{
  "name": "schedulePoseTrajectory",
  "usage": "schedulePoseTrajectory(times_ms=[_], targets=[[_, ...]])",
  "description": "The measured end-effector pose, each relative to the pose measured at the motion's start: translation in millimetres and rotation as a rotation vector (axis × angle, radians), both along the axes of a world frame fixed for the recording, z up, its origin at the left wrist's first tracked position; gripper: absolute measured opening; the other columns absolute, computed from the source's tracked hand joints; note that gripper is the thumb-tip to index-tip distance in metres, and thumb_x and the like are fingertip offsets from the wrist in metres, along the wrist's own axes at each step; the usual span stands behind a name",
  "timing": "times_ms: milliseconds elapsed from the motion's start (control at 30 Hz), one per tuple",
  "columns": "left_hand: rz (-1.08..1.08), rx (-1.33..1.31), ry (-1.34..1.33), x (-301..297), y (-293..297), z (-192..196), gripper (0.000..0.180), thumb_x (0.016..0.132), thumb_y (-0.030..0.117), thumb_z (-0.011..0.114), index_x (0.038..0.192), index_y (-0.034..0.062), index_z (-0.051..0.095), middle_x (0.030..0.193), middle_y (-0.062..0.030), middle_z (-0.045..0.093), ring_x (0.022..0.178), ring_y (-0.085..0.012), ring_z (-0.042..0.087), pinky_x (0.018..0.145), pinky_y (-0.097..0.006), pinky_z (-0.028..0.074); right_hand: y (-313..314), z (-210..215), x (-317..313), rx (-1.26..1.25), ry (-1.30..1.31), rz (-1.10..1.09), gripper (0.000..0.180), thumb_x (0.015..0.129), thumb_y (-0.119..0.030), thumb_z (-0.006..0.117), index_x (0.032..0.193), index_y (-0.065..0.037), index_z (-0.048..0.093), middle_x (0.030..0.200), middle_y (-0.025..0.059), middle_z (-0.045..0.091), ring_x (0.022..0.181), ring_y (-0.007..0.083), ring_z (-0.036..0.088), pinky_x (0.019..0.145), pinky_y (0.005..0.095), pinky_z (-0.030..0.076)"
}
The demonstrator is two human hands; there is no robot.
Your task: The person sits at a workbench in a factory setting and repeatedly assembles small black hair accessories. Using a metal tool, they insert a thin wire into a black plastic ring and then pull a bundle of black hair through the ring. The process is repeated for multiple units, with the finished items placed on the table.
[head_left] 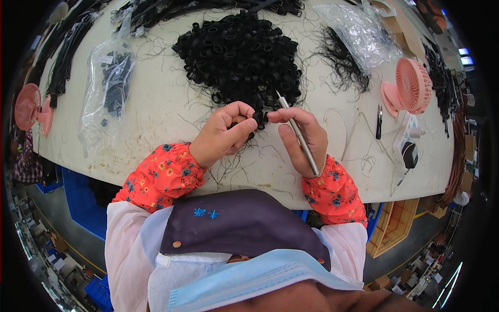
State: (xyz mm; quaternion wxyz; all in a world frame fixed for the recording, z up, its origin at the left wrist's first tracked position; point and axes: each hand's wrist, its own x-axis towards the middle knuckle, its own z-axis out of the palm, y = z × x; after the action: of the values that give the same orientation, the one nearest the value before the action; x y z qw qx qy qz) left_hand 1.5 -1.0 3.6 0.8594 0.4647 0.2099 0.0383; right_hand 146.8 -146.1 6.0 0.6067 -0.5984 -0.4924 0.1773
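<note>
A big heap of small black strap loops point(236, 54) lies on the table in front of me. At its near edge, my left hand point(224, 132) is closed, thumb and fingertips pinching a small black loop point(258, 118). Facing it, my right hand point(305, 138) has its fingertips close to that loop; whether they touch it I cannot tell. A slim silver pen-shaped tool point(301, 139) with a thin pointed tip is held across the right hand, its tip pointing up toward the heap. Loose black threads point(228, 169) lie below my left hand.
A clear plastic bag with dark pieces point(112, 86) lies at left, another clear bag point(358, 34) at back right. Pink fans point(410, 86) stand at both sides. Black snips point(379, 122) and a power strip point(408, 138) lie right. Black belts point(171, 15) line the back.
</note>
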Motion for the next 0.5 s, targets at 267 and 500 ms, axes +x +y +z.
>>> schedulePoseTrajectory(times_ms=[267,500], targets=[[0.014,0.093,0.024,0.0,0.0,-1.5,0.018,0.093,0.016,0.059,0.104,0.0056,0.05,0.067,0.0051,0.049,0.048,-0.001,0.038,0.042,-0.019,0.029,-8.2,6.5,9.9,-0.041,0.339,0.201,0.026,0.1,-0.02,0.048,0.107,0.002,0.06,0.076,0.0071,0.065,0.072,0.0117,0.063,0.067,0.0244,0.047],[0.023,0.218,0.026,0.4,-3.5,0.9,0.016,0.093,0.015,0.059,0.102,0.0046,0.051,0.066,0.0051,0.049,0.048,-0.0005,0.037,0.042,-0.018,0.028,-7.0,5.7,7.0,-0.044,0.338,0.188,0.025,0.1,-0.02,0.048,0.107,0.001,0.06,0.074,0.0068,0.064,0.07,0.011,0.062,0.066,0.0236,0.046]])
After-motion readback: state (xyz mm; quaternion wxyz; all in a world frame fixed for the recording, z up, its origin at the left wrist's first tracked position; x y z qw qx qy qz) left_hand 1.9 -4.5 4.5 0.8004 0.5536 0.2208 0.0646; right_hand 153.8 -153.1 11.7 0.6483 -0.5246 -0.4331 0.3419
